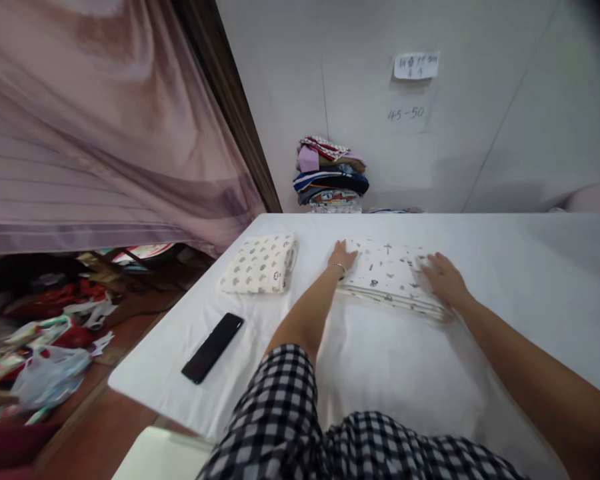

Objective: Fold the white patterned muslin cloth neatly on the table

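Observation:
A white cloth with small dark printed figures (387,270) lies folded in layers on the white table (395,360). At its left end rests my left hand (342,257), fingers spread along the edge, a bracelet on the wrist. My right hand (444,279), slightly blurred, lies on the right end with its fingers stretched out over the fabric. Neither hand grips the cloth. To the left sits a second folded cloth, cream with a repeated grey-brown print (259,263), apart from both hands.
A black phone (213,348) lies near the table's left edge. Behind the table, a stack of folded clothes (331,175) stands against the wall. A pink curtain (110,120) hangs at the left, with plastic bags (53,373) on the floor below.

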### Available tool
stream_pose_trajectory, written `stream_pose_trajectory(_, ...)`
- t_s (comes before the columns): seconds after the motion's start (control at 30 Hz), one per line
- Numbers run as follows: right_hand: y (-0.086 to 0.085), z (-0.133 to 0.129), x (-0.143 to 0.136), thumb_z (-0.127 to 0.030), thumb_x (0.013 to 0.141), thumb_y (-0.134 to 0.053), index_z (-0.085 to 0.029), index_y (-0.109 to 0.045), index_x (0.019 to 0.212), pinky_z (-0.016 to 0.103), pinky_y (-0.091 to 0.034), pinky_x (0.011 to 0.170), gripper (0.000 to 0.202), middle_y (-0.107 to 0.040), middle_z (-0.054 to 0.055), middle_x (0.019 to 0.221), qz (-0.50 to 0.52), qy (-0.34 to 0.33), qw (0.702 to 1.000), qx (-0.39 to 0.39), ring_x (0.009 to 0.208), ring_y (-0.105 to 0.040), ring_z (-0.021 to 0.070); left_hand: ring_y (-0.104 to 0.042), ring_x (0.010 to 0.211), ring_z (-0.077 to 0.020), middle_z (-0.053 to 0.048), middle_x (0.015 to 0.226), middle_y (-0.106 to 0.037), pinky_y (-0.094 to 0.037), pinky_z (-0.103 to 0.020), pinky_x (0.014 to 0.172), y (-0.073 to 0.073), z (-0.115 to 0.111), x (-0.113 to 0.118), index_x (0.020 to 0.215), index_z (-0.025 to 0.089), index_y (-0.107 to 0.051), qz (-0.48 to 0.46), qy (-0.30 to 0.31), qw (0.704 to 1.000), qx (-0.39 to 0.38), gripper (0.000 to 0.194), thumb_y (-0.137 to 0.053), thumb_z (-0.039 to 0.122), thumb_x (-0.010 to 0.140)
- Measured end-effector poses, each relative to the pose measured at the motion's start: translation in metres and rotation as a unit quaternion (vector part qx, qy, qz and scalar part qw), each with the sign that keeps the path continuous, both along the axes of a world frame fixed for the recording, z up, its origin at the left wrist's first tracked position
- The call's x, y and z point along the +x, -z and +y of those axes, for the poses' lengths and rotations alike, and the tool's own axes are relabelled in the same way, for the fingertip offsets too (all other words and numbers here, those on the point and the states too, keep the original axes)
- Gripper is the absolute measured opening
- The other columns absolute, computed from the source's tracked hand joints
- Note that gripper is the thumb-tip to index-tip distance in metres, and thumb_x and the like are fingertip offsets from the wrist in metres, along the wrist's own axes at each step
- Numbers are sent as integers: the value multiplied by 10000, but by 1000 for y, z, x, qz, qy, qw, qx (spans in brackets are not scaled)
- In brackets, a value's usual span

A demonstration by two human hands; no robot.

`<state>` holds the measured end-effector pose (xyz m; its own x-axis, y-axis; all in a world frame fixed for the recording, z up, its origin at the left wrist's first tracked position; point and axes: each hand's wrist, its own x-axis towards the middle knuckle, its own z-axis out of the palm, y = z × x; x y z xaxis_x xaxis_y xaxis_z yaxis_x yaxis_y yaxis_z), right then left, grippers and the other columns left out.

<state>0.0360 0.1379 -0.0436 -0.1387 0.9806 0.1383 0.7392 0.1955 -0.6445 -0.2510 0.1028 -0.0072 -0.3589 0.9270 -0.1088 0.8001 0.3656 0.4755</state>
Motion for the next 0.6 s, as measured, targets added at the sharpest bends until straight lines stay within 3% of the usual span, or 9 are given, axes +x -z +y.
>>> stream_pose_trajectory(0.1,-2,-7,25,-431,766,-590,-192,-469,1338,435,-423,979,631,-472,129,1381,85,52,993,-64,1204,-494,287,-465,1245,-270,-165,1389,-450,-393,-347,994,-2,-13,-10,1369,134,-353,-11,-29,999,-30,668,-518,478,821)
stream_pose_trajectory(0.2,-8,-19,36,-400,715,-665,-199,-370,1412,359,-536,805,783,-523,147,1321,191,81,963,-174,1053,-598,264,-558,1130,-304,-184,1260,-564,-455,-346,885,-1,-25,-17,1278,121,-458,-30,-49,996,-74,674,-540,568,781)
stream_pose_trajectory(0.33,-26,-28,35,-389,664,-727,-206,-292,1451,311,-562,660,918,-559,162,1271,197,95,941,-258,938,-636,248,-624,1008,-309,-187,1144,-630,-483,-310,740,-2,-30,-18,1167,109,-553,-64,-66,988,-121,668,-552,629,748)
stream_pose_trajectory(0.47,-32,-26,30,-481,652,-722,-191,-200,1483,372,-558,580,1022,-595,205,1198,162,64,934,-312,834,-653,276,-629,992,-304,-180,1113,-646,-481,-302,704,-6,-33,-15,1125,115,-580,-47,-68,990,-116,653,-541,646,747)
stream_pose_trajectory(0.6,-26,-17,29,-426,616,-744,-164,-248,1469,438,-550,601,1021,-581,234,1205,169,31,947,-272,848,-642,320,-612,1026,-310,-186,1168,-620,-485,-321,745,-11,-38,-12,1122,124,-575,-25,-71,992,-100,666,-527,666,738)
